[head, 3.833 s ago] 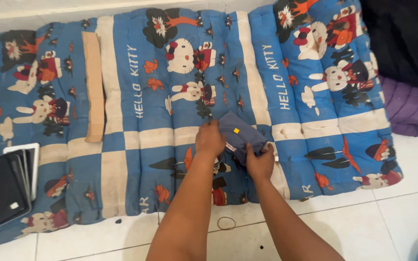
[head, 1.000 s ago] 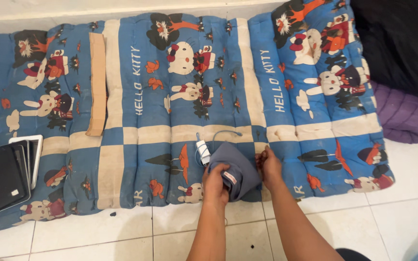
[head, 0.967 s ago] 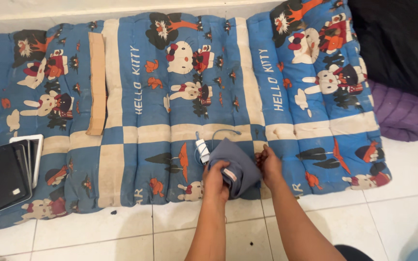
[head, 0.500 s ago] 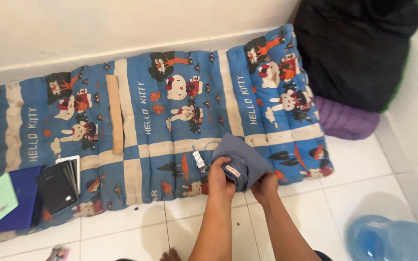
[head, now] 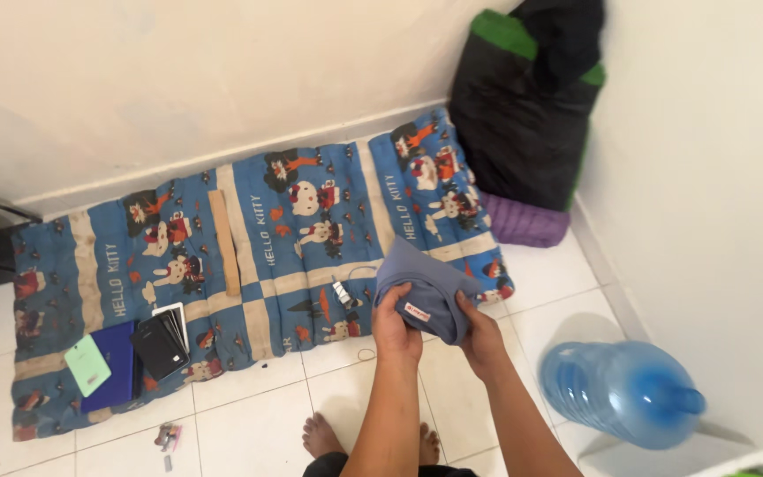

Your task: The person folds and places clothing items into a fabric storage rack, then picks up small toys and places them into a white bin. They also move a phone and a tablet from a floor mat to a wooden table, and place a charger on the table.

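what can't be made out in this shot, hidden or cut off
Head view, the only one:
- Folded blue-grey cloth: its underside and its kind, hidden by its own folds and both hands.
- Left hand and right hand: fingertips tucked into the cloth.
- Blue water jug: base cut off behind a white edge.
- Small object on the mat: too small to identify.

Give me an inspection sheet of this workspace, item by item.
Surface: blue cartoon-print mattress on a white tiled floor.
Job's things: folded grey-blue cloth, lifted off the mattress.
Clutter: phones and tablet, dark blue book, green card, wooden stick.
Grip: left hand and right hand both hold the cloth.
Cables: thin cord with small plug.
Surroundings: blue water jug, black bag, purple bundle.
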